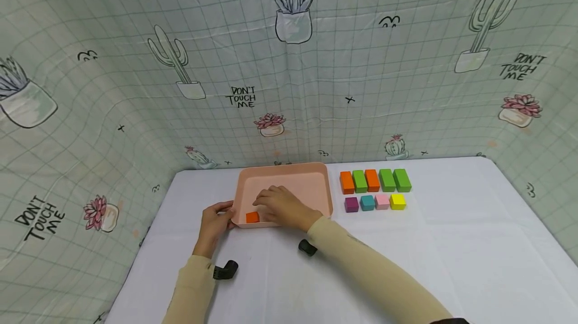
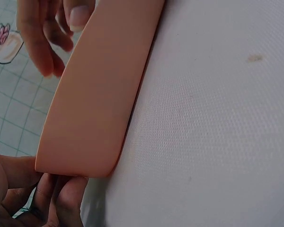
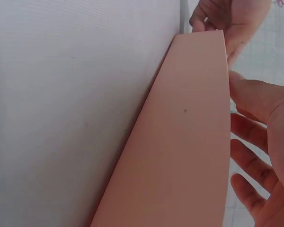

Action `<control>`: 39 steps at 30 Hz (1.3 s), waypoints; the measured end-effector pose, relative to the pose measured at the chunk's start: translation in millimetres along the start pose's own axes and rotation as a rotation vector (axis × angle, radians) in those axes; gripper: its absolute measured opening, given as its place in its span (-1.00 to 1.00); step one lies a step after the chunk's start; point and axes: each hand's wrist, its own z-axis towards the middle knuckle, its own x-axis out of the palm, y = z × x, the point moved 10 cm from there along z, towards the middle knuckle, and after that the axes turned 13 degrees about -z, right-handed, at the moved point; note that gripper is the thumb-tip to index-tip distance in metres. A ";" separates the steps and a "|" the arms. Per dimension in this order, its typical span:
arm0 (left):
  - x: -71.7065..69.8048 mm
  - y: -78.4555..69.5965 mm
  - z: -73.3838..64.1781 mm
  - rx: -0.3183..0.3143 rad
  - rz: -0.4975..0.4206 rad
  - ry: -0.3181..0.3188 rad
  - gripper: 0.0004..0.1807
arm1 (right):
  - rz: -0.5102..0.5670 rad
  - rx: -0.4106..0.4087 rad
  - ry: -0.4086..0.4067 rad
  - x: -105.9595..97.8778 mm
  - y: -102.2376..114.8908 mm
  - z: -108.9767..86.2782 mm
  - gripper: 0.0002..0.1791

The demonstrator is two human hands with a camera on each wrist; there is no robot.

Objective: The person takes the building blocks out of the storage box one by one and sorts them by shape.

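A shallow peach-pink tray (image 1: pixel 311 169) lies on the white-covered table. My left hand (image 1: pixel 215 221) grips its near left corner; in the left wrist view the thumb lies at the rim and the curled fingers press the outside of the tray wall (image 2: pixel 92 104). Inside that near left corner sits an orange block (image 1: pixel 252 217). My right hand (image 1: pixel 282 206) is over the tray, just right of the block, its fingers loosely bent and spread apart. The right wrist view shows those fingers (image 3: pixel 251 156) beyond the tray's near wall (image 3: pixel 180 127), which hides part of the thumb.
Right of the tray, a back row holds orange blocks (image 1: pixel 347 182) and green blocks (image 1: pixel 387 180). Before it stand a purple cube (image 1: pixel 351 204), a teal cube (image 1: pixel 368 202), a pink cube (image 1: pixel 382 201) and a yellow cube (image 1: pixel 398 201). A patterned cloth (image 1: pixel 334 73) hangs behind the table.
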 end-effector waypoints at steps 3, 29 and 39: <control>0.8 -0.6 -0.5 0.000 -0.008 0.004 -0.64 | 0.029 -0.005 0.022 3.1 1.9 5.5 -0.66; 0.2 -0.8 -0.2 0.035 -0.009 0.004 -0.67 | 0.014 0.009 0.071 19.3 -10.8 11.8 -0.76; 0.5 -0.5 -1.6 0.034 -0.026 0.018 -0.65 | -0.065 0.027 0.087 18.4 -9.7 9.7 -0.67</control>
